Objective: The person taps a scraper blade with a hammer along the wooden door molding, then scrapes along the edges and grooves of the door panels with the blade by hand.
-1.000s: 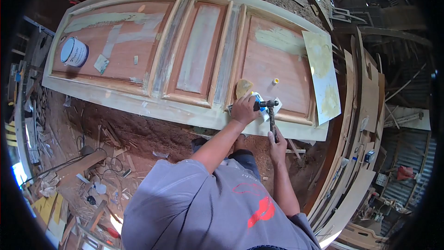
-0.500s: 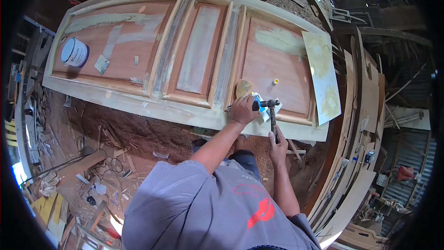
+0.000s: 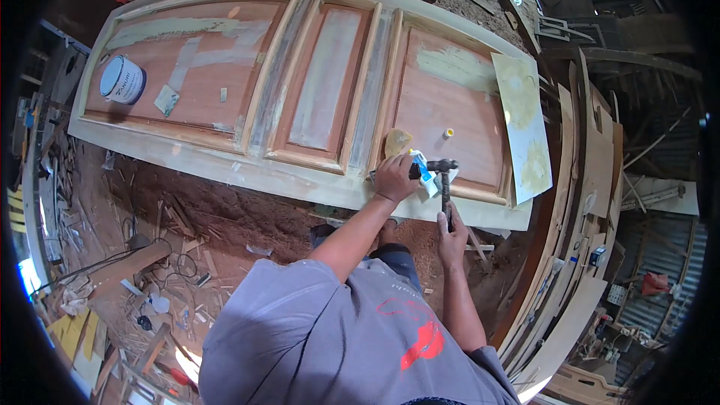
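- Floor (image 3: 225,217), brown, strewn with wood scraps; long boards (image 3: 564,240) lie beyond the right end of the door.
- Door (image 3: 322,172), laid flat, three raised-frame panels, patched with pale filler.
- Pale board (image 3: 523,131), stained yellowish, across the door's right end.
- Paint can (image 3: 122,80), white and blue, well apart from both hands, on the left panel.
- Hammer (image 3: 445,180), head up by the door's near edge, handle in the right hand (image 3: 451,244), closed round it.
- Dark-ended tool (image 3: 415,172), clamped in the left hand (image 3: 395,178), its end pointing at the hammer head; contact cannot be told. Hands apart, left one over the near rim.
- Blue-and-white packet (image 3: 424,172), just beside the left hand, partly hidden.
- Tan disc (image 3: 397,142), just beyond the left hand.
- Yellow-and-white cap (image 3: 448,133), farther in; bare panel surface separates it from the pale board.
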`<action>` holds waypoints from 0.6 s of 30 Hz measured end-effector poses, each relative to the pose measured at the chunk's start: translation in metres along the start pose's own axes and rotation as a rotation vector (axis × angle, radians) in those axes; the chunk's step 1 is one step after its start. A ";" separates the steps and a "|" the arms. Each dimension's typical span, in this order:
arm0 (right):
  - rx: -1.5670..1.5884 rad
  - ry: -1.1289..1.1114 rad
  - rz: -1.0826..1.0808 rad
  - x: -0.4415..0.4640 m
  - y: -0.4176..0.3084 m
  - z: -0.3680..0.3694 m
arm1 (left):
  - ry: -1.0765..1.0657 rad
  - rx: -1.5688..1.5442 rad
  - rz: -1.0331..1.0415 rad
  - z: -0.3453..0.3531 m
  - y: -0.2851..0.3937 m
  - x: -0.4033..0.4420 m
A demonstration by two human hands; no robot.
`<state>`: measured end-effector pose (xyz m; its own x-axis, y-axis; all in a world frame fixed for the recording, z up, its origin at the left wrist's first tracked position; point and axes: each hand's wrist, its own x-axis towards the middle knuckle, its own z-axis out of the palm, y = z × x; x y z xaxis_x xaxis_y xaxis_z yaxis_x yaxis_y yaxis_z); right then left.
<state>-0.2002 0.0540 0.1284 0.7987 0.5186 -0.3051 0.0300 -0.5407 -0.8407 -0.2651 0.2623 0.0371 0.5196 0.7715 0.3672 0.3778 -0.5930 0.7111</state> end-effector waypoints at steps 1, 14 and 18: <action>-0.039 -0.018 -0.010 -0.001 -0.003 0.002 | 0.011 0.002 -0.003 0.001 -0.002 0.000; -0.079 -0.019 -0.091 0.001 -0.001 0.005 | 0.092 0.003 -0.004 -0.001 0.001 0.001; -0.074 -0.035 -0.092 -0.001 -0.016 0.004 | 0.066 0.012 -0.043 0.001 -0.001 -0.002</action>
<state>-0.2038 0.0641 0.1402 0.7691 0.5903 -0.2451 0.1472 -0.5367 -0.8308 -0.2657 0.2607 0.0351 0.4509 0.8096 0.3759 0.4080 -0.5615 0.7199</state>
